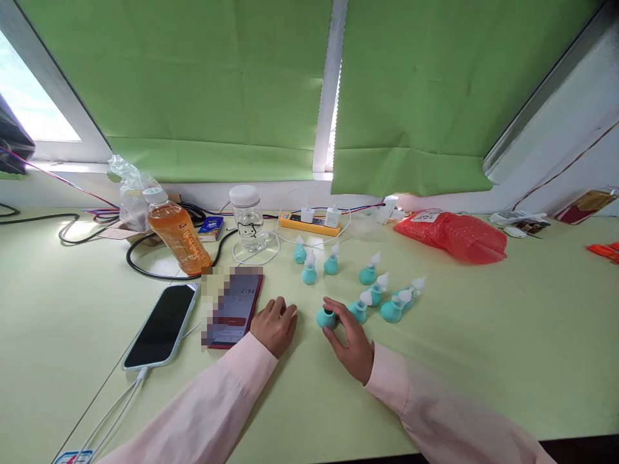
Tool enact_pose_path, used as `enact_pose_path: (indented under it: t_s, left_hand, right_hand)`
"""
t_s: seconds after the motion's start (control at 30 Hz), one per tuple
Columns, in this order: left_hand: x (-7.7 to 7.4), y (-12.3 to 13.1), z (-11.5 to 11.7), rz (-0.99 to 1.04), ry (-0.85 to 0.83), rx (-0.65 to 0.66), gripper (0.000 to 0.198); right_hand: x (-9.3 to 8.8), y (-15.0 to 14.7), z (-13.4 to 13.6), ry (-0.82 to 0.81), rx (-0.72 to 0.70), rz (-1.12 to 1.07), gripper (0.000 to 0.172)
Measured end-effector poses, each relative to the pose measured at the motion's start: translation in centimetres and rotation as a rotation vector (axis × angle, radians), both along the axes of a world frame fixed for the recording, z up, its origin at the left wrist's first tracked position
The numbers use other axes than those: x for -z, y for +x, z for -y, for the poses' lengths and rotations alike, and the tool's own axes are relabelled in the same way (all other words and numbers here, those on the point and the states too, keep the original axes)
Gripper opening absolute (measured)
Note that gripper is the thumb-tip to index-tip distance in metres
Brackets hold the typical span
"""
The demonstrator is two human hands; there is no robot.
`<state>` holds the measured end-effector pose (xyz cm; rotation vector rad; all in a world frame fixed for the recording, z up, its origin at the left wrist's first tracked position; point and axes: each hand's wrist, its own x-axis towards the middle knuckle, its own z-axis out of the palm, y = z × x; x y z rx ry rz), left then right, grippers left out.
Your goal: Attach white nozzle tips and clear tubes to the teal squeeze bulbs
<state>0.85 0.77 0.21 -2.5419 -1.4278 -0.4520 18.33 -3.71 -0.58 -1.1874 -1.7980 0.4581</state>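
My right hand (pixel 352 341) has its thumb and fingers around a small teal bulb (pixel 325 318) that stands on the table. This bulb shows a dark opening on top and no white tip. My left hand (pixel 275 325) rests on the table beside the red-edged phone, its fingers curled together. A bit of something white shows at its fingertips, too small to name. Several more teal bulbs with pointed whitish tips are grouped beyond and to the right of my right hand, among them an upright bulb (pixel 309 274) and a leaning bulb (pixel 391 310).
Left of my hands lie a red-edged phone (pixel 236 309) and a phone with a pale case (pixel 162 327) on a white cable. Farther back are a tea bottle (pixel 178 235), a clear jar (pixel 248 225), a yellow power strip (pixel 294 223) and a red plastic bag (pixel 454 237).
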Motion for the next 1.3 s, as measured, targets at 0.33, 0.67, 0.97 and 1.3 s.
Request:
enact_pose_path:
  t_s: [0.33, 0.67, 0.97, 1.3]
  left_hand:
    - [-0.5, -0.2, -0.1, -0.06, -0.156, -0.019, 0.029]
    - [-1.5, -0.3, 0.0, 0.254, -0.207, -0.064, 0.019]
    - [-1.3, -0.3, -0.2, 0.179, -0.361, -0.111, 0.011]
    - [-0.5, 0.0, 0.6, 0.076, 0.161, 0.191, 0.02]
  right_hand:
    - [0.0, -0.1, 0.0, 0.012, 0.008, -0.015, 0.032]
    - [-0.5, -0.2, 0.4, -0.012, 0.015, -0.009, 0.033]
    - [-0.4, -0.2, 0.3, -0.025, 0.015, -0.011, 0.035]
    - [-1.0, -0.4, 0.9, 0.054, 0.053, 0.077, 0.035]
